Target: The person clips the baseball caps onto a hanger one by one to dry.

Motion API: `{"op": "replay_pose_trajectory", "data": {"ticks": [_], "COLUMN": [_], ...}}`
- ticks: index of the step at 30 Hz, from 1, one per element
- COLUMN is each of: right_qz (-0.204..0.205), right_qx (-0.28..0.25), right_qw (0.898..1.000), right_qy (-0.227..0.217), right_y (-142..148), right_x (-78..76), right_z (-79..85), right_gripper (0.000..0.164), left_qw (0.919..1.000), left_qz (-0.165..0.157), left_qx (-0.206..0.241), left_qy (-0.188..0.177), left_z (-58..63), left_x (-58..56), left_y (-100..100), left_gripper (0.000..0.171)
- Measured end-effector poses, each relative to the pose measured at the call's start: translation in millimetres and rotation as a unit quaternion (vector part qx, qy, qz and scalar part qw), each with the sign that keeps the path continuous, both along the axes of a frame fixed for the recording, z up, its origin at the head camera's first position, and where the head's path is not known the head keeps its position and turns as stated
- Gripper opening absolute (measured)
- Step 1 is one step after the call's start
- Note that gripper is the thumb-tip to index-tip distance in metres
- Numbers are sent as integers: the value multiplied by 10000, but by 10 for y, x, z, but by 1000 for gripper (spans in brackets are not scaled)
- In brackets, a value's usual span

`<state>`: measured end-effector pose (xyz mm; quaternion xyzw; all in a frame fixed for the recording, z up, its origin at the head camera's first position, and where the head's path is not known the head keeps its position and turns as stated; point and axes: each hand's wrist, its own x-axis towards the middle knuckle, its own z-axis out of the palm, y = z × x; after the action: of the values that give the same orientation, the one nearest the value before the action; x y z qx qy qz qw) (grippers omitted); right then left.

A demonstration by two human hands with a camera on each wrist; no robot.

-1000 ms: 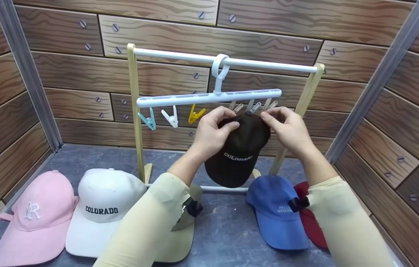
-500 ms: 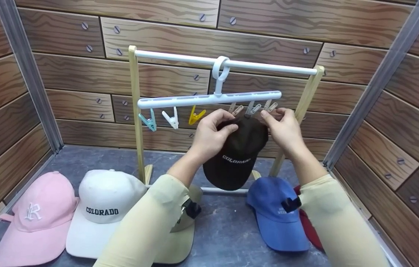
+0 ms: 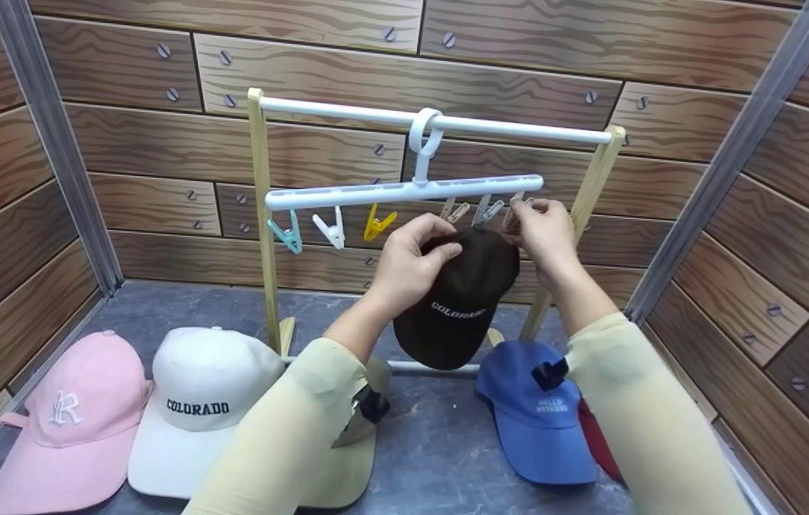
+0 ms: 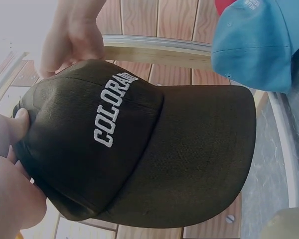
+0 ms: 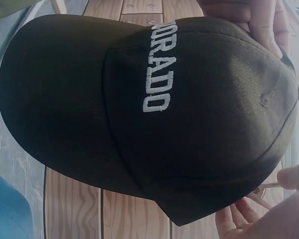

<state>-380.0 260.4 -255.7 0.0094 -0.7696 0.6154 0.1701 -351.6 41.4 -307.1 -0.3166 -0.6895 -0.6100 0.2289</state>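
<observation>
A black baseball cap (image 3: 458,293) with white COLORADO lettering hangs brim-down below the right half of a white clip hanger (image 3: 347,193). My left hand (image 3: 411,265) pinches the cap's upper left edge, its thumb (image 4: 21,122) lying on the outer side. At the cap's upper right, my right hand (image 3: 547,232) holds the rightmost pale clothespin (image 5: 261,191) between thumb and fingers. A pale pink clothespin (image 3: 457,211) and a grey-blue clothespin (image 3: 491,209) hang just above the cap. Whether any clothespin bites the cap is hard to tell.
The hanger hooks over the white rail (image 3: 518,126) of a wooden-legged rack. Teal, white and yellow clips (image 3: 378,223) hang at its left. On the dark tabletop (image 3: 433,443) lie pink (image 3: 68,422), white (image 3: 197,408), khaki (image 3: 347,465), blue (image 3: 540,422) and red (image 3: 596,440) caps.
The cap has dropped slightly, the left hand keeping its pinch. My right hand has left the cap's upper right edge and moved up to the rightmost clothespin.
</observation>
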Motion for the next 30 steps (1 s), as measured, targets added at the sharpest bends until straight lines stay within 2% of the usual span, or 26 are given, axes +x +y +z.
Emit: {"op": "replay_pose_trajectory", "data": {"ticks": [2, 9, 16, 24, 30], "right_qz": [-119, -345, -611, -941, -972], "right_qx": [79, 325, 796, 1141, 1279], "right_qw": [9999, 9989, 9949, 9889, 9870], "right_qy": [-24, -39, -101, -125, -60], "right_y": [-2, -22, -30, -44, -37], "right_x": [-4, 9, -9, 9, 6], "right_z": [13, 54, 81, 98, 91], "right_gripper": [44, 29, 38, 35, 32], "left_qw": [10000, 10000, 10000, 10000, 10000], "left_qz": [-14, -9, -7, -42, -45], "left_qx": [14, -19, 3, 12, 44], "left_qy": [3, -51, -93, -64, 2], "left_z": [-1, -5, -1, -9, -15], "left_x": [4, -11, 8, 8, 4], "left_y": [5, 20, 35, 46, 52], "left_gripper": [9, 10, 10, 10, 10]}}
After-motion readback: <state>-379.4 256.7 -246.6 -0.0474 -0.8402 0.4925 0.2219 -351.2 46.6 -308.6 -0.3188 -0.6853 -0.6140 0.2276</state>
